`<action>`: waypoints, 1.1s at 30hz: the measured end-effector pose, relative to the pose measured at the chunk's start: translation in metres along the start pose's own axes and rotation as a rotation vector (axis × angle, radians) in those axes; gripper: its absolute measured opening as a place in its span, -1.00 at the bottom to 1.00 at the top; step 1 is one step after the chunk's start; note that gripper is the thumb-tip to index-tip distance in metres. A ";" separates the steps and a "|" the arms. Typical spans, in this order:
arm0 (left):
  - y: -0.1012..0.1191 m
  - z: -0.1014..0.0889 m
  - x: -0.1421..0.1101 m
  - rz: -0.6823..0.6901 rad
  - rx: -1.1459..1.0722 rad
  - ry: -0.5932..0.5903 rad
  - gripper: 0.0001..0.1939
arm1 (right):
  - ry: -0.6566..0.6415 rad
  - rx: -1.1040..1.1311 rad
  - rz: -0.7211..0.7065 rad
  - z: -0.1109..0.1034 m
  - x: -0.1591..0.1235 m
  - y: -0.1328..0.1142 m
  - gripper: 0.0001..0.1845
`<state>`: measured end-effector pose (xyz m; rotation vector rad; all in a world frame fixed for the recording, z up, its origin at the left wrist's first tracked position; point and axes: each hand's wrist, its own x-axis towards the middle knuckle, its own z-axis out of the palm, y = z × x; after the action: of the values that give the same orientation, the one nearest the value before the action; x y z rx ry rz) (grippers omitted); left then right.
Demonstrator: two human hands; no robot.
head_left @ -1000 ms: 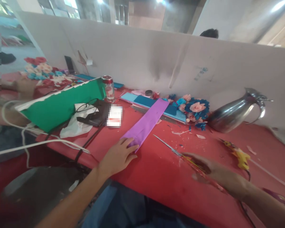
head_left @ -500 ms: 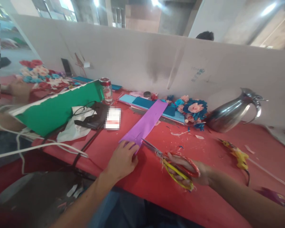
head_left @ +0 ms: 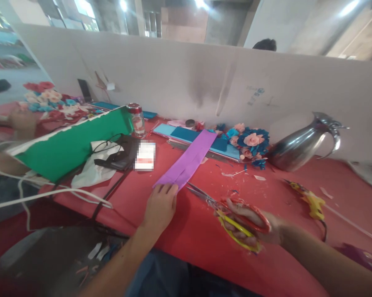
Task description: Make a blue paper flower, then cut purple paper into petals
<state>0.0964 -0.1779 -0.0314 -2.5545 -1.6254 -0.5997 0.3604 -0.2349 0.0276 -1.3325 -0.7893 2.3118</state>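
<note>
Red table (head_left: 201, 243), pale partition behind (head_left: 142, 70). Your left hand (head_left: 159, 210) nearer: fingers atop near end of purple strip (head_left: 190, 159), pinch unclear. Strip's long axis runs away, rightward. Your right hand (head_left: 247, 214) wrapped round scissors (head_left: 216, 204), blades parted, tips just right of strip.

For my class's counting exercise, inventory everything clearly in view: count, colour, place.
Table: 1, red, foreground
Partition: 1, whitish, behind table
Sheets: several, blue, back centre
Panel: 1, green, left
Strip: 1, purple, across sheets
Scissors: 1, red and yellow, right of strip
Flower bunches: 2, mixed, far left and back right
Jug: 1, silver, back right
Glue gun: 1, yellow, right
Jar: 1, clear, red-lidded, beside panel
Pixelated item: 1, white, left of strip
Crumpled sheet: 1, white, beside panel
Cable: at least 1, white, left
Scraps: many, mixed, on table
Co-worker's hand: 1, blurred, far left
Head: 1, partly hidden, behind partition
Left hand: 1, bare, on strip
Right hand: 1, bare, gripping scissors
</note>
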 end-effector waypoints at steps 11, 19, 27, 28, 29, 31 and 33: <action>-0.012 0.014 -0.005 0.084 -0.112 0.236 -0.67 | -0.023 -0.187 -0.079 0.009 0.025 -0.019 -0.43; -0.010 0.014 -0.009 0.069 -0.105 0.268 -0.65 | -0.031 -0.287 -0.113 0.010 0.045 -0.030 -0.45; -0.010 0.015 -0.011 0.051 -0.137 0.262 -0.66 | -0.029 -0.443 -0.101 0.019 0.040 -0.030 -0.38; -0.010 0.015 -0.011 0.049 -0.138 0.257 -0.65 | -0.017 -0.468 -0.118 0.020 0.040 -0.030 -0.38; -0.010 0.015 -0.011 0.051 -0.139 0.253 -0.65 | -0.007 -0.494 -0.135 0.020 0.041 -0.030 -0.39; -0.011 0.015 -0.012 0.058 -0.139 0.247 -0.65 | -0.002 -0.521 -0.169 0.020 0.042 -0.030 -0.40; -0.011 0.015 -0.012 0.065 -0.141 0.240 -0.64 | -0.011 -0.510 -0.173 0.018 0.042 -0.029 -0.41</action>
<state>0.0867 -0.1796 -0.0514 -2.4983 -1.4637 -1.0034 0.3250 -0.1938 0.0243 -1.3747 -1.5074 2.0581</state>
